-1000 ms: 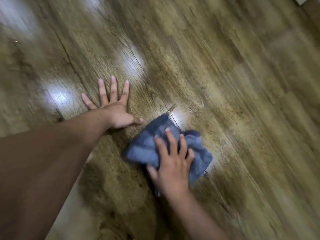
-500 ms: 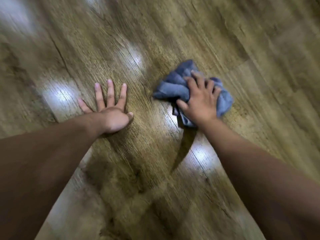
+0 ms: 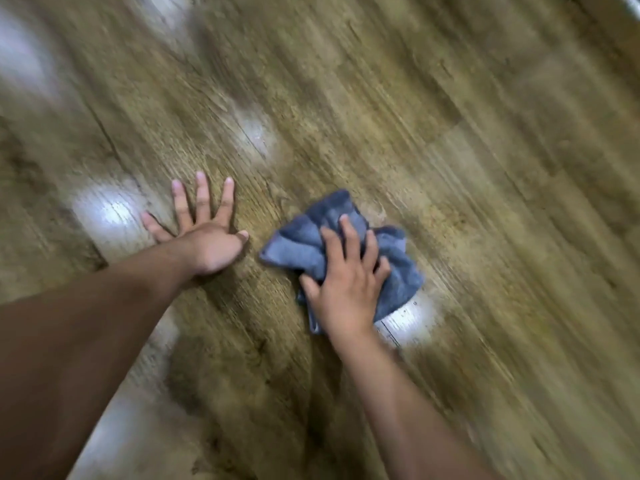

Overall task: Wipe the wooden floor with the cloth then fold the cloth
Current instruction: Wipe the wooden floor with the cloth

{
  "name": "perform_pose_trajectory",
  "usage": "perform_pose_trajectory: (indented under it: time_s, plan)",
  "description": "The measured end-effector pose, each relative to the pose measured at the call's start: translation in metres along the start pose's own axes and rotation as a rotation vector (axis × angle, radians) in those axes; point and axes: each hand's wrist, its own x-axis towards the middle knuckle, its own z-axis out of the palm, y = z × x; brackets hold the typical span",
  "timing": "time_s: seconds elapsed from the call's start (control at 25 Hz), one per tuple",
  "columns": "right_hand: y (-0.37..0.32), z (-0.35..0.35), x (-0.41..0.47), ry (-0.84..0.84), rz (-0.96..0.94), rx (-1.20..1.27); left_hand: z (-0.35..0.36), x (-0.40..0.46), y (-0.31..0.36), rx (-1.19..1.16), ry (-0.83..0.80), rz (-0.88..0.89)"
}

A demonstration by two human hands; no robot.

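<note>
A crumpled blue-grey cloth (image 3: pixel 398 275) lies bunched on the brown wooden floor (image 3: pixel 450 161) right of the frame's middle. My right hand (image 3: pixel 346 289) lies on top of it, fingers spread and fairly straight, pressing it against the boards; the hand hides the cloth's near part. A short way to the cloth's left, my left hand (image 3: pixel 204 237) rests flat on the floor with its fingers spread, apart from the cloth and holding nothing. The picture is blurred by motion.
Glossy floorboards run diagonally across the whole view, with bright light reflections (image 3: pixel 107 213) in several spots. A pale edge of something (image 3: pixel 632 1) shows at the top right corner.
My right hand pushed the cloth away and to the right, then drew it back toward me. The left hand has stayed planted on the floor.
</note>
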Motion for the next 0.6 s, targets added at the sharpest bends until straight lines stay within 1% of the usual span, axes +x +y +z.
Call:
perform_pose_trajectory:
  time_s: [0.04,0.12,0.16,0.2,0.24,0.28,0.36,0.4,0.48,0.6]
  plan:
    - [0.000,0.002,-0.034,-0.014,-0.027,-0.012,0.000,-0.004,0.000,-0.004,0.035,0.001]
    - [0.017,0.002,-0.098,-0.060,-0.220,-0.075,0.010,-0.012,0.009,0.038,0.180,0.049]
    - [0.036,0.002,-0.118,-0.068,-0.317,-0.089,0.017,-0.015,0.019,0.073,0.229,0.109]
    - [0.064,0.001,-0.129,-0.072,-0.371,-0.093,0.027,-0.020,0.037,0.105,0.218,0.206]
    - [0.094,-0.002,-0.133,-0.052,-0.357,-0.103,0.040,-0.026,0.055,0.128,0.170,0.301]
    - [0.122,-0.008,-0.130,-0.039,-0.290,-0.108,0.052,-0.031,0.072,0.152,0.108,0.357]
    - [0.171,-0.022,-0.110,0.005,-0.100,-0.128,0.075,-0.032,0.094,0.248,0.005,0.336]
    - [0.195,-0.027,-0.091,0.032,-0.008,-0.148,0.081,-0.029,0.100,0.284,-0.007,0.314]
    - [0.231,-0.036,-0.043,0.064,0.184,-0.162,0.080,-0.028,0.099,0.278,0.003,0.297]
    - [0.249,-0.040,0.039,0.113,0.483,-0.161,0.076,-0.030,0.096,0.314,-0.023,0.284]
